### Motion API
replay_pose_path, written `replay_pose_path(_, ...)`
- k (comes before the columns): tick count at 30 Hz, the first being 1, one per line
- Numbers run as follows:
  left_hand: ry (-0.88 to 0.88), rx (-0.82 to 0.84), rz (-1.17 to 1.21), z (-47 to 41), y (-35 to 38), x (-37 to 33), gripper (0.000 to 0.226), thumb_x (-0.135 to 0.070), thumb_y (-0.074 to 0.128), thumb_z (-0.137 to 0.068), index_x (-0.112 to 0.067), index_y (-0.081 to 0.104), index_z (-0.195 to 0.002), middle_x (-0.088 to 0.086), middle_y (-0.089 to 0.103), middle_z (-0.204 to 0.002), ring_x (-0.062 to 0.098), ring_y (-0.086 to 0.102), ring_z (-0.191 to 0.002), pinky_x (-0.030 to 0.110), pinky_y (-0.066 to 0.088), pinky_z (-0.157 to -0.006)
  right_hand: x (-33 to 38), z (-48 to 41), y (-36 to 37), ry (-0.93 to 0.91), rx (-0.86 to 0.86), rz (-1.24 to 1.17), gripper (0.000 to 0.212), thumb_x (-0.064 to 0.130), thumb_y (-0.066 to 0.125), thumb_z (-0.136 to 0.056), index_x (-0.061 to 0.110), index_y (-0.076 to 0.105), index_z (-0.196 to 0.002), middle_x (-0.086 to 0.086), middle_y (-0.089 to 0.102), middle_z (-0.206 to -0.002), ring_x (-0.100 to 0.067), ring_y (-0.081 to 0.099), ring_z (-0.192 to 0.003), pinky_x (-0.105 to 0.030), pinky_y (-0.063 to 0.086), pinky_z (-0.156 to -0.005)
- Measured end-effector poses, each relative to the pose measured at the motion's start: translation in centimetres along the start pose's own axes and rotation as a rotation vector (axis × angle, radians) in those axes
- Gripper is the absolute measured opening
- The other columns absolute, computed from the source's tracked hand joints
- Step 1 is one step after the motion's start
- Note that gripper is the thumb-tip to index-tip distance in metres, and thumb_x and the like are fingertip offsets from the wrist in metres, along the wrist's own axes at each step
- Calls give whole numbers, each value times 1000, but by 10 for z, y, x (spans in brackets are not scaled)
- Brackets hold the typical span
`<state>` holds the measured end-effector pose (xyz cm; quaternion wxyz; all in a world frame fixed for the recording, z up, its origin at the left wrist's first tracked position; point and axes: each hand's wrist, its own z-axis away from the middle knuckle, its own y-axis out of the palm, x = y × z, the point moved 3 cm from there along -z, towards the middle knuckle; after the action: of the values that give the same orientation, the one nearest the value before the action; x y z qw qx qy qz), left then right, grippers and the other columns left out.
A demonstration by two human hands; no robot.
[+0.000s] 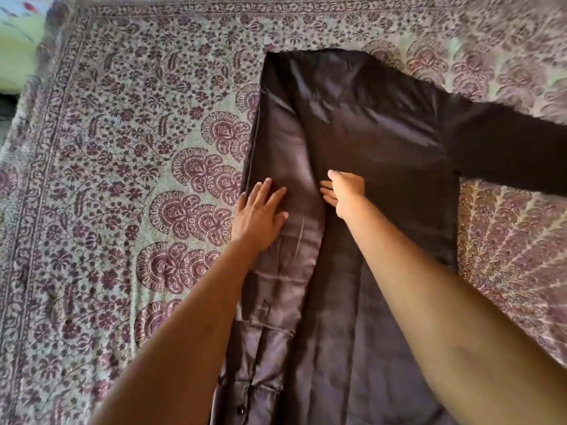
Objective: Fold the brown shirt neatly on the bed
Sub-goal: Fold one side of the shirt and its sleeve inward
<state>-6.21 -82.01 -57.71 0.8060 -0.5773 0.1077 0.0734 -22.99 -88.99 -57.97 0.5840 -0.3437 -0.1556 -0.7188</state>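
A printed bedspread (122,179) covers the bed (12,154) and fills nearly the whole frame. Its ground is pale cream-green, crowded with small purple flowers and leaves. Larger purple fan-shaped motifs run in a curve through the middle left, and paler fans spread at the right. A patterned border band (40,179) runs down the left side and along the top. In the upper left corner lies a blurred light-green surface (18,32) with red marks. Below it, at the left edge, is a dark gap (5,108). The light is soft and even.
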Motion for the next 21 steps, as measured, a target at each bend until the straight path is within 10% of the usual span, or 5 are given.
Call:
replay_pose_path(4, 33, -6, -104, -2, 30, 14, 65, -58, 17, -88, -32, 15, -148, 2, 7, -158, 22, 9, -146, 39, 5, -116, 10, -34, 7, -117, -109, 207, 21, 30, 67, -76, 18, 59, -61, -11, 72, -85, -29, 68, -84, -44, 56, -78)
replay_pose_path(12, 29, -131, -148, -4, 39, 17, 60, -53, 28, -91, -30, 24, -146, 5, 23, -155, 23, 25, -142, 38, 8, -113, 31, -55, -3, -221, -126, 338, 33, 27, 67, -77, 21, 53, -48, -8, 66, -65, -31, 68, -70, -43, 53, -68)
replay_pose_path(17, 29, -143, -139, -4, 39, 16, 59, -51, 29, -91, -30, 25, -146, 5, 23, -155, 23, 26, -142, 39, 10, -113, 32, -47, 5, -354, 70, 511, 22, 35, 72, -76, 21, 62, -63, -2, 66, -63, -9, 61, -48, -21, 48, -52)
replay_pose_path(21, 30, -142, -143, -3, 38, 15, 59, -51, 28, -91, -31, 24, -146, 3, 21, -156, 22, 23, -142, 39, 10, -114, 31, -49, 8, -345, -12, 549, 28, 35, 65, -80, 18, 58, -58, -10, 64, -69, -32, 65, -80, -35, 51, -65)
